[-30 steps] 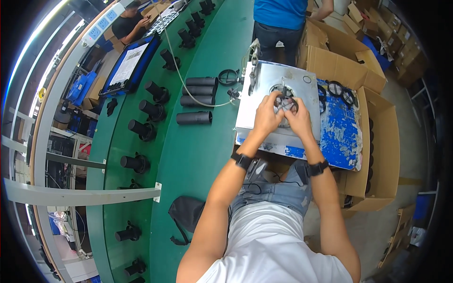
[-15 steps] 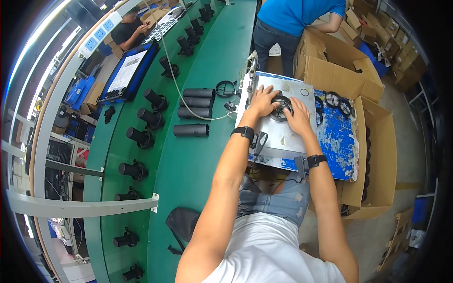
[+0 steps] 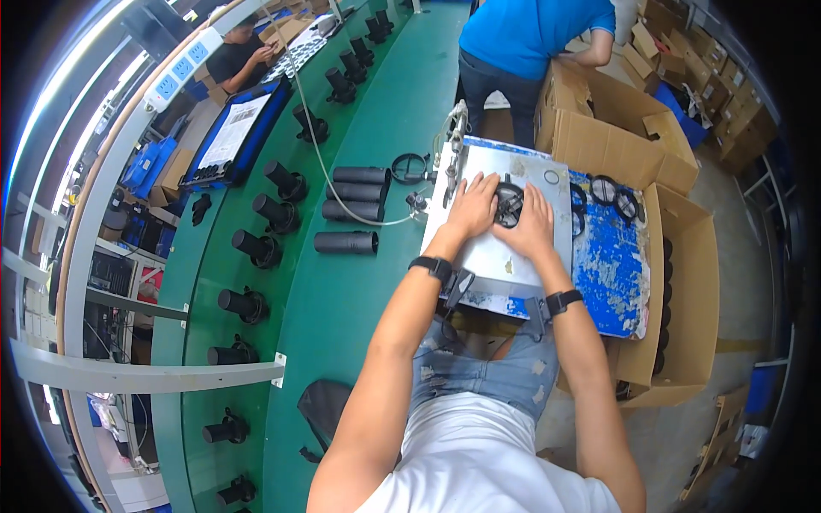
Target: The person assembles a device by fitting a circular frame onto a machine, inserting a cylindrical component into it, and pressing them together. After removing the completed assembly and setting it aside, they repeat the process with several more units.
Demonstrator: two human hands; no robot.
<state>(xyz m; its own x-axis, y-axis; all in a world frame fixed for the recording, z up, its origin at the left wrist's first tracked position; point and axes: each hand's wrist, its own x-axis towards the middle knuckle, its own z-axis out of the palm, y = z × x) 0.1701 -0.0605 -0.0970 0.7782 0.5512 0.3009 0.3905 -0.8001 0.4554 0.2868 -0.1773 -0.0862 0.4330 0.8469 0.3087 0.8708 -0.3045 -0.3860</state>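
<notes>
Change: my hands are sitting higher up the grey plate than a moment back, and both are now closing in on the black ring part from either side.
Left hand: my left hand [image 3: 473,208] is lying flat on the metal work plate [image 3: 513,256], fingers spread apart and pointing away from me, fingertips touching the left edge of the black ring part [image 3: 508,204].
Right hand: my right hand [image 3: 532,226] is pressing down just to the right of the ring, fingers loosely together and curling against its rim; I cannot tell whether they are actually pinching it.
Ring: it is resting on the plate near its far end, between my two hands.
Nearby: more black rings [image 3: 609,195] are lying on the blue scuffed board [image 3: 609,256] to my right; black tubes [image 3: 355,193] are lying in a row on the green bench [image 3: 342,291] to my left, with a cable [image 3: 329,184] running past them.
Others: a person in a blue shirt [image 3: 534,34] is bending over a cardboard box [image 3: 616,120] beyond the plate.
Risk: as I judge it, the ring could be skidding sideways on the smooth plate if my two hands are pushing unevenly, or tipping if one side is pressed harder.
</notes>
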